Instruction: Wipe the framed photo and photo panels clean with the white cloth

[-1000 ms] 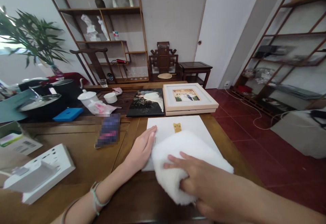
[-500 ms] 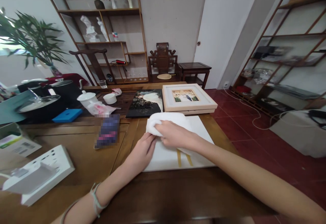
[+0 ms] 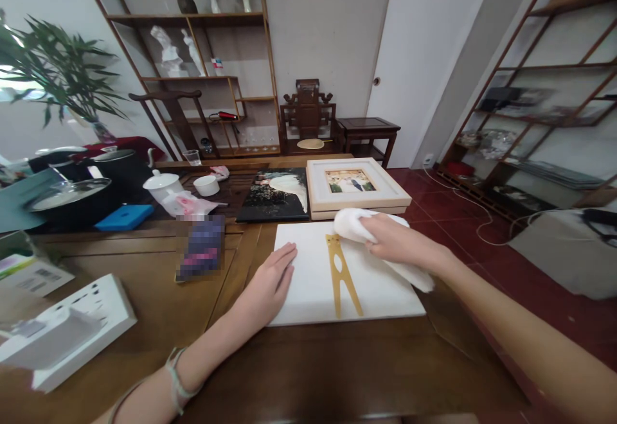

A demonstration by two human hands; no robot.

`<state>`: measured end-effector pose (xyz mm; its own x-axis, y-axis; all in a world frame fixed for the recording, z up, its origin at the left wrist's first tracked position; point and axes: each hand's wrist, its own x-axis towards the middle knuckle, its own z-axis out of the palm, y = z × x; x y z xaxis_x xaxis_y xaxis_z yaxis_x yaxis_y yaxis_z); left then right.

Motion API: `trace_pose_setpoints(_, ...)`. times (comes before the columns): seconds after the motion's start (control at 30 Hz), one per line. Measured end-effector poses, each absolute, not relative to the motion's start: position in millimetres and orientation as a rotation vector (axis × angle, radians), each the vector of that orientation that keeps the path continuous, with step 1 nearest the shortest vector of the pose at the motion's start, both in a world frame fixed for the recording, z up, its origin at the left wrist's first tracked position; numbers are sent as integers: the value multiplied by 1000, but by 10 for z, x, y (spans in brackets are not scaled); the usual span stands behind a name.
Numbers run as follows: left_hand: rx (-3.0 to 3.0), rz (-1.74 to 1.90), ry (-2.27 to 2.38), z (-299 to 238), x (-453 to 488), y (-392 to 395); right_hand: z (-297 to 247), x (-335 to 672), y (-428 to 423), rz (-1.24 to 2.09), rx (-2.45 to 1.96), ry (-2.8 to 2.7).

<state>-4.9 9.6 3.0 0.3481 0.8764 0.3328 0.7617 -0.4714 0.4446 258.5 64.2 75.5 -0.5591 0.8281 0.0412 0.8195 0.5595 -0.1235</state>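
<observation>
A flat white panel (image 3: 303, 295) lies on the wooden table in front of me, with a gold A-shaped stand piece (image 3: 336, 276) on its face. My left hand (image 3: 276, 277) rests flat on the panel's left edge, fingers stretched out and holding nothing. Bunched under my right hand (image 3: 393, 239) is a white cloth (image 3: 351, 225), which touches the panel's upper right part. One end of the cloth hangs past the panel's right edge. My right fingers are closed around it, and its underside is hidden.
Behind the panel lie a dark glossy picture (image 3: 274, 196) and a pale framed photo (image 3: 315, 199). To the left are a blurred purple item (image 3: 202, 247), a blue box (image 3: 125, 217), a white lidded bowl (image 3: 162, 184) and a white power strip (image 3: 91, 334).
My right hand has swept the cloth from the panel's upper left to its upper right, uncovering the gold piece. My left hand stays at the left edge, now away from the cloth.
</observation>
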Motion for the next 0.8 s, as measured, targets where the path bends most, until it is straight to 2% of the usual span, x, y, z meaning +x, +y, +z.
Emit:
trace_pose_setpoints(0.17, 2407, 784, 1500, 43, -48, 92, 566, 2847, 431, 134, -1525, -2661)
trace_pose_setpoints(0.5, 2423, 678, 1532, 58, -44, 92, 448, 3080, -767, 318, -1185, -2770)
trace_pose_setpoints(0.6, 2426, 668, 1532, 74, -43, 94, 485, 3072, -693, 336, -1184, -2733)
trace_pose_setpoints(0.8, 2451, 690, 1520, 96, -49, 94, 471, 2837, -28, 289, -1212, -2667)
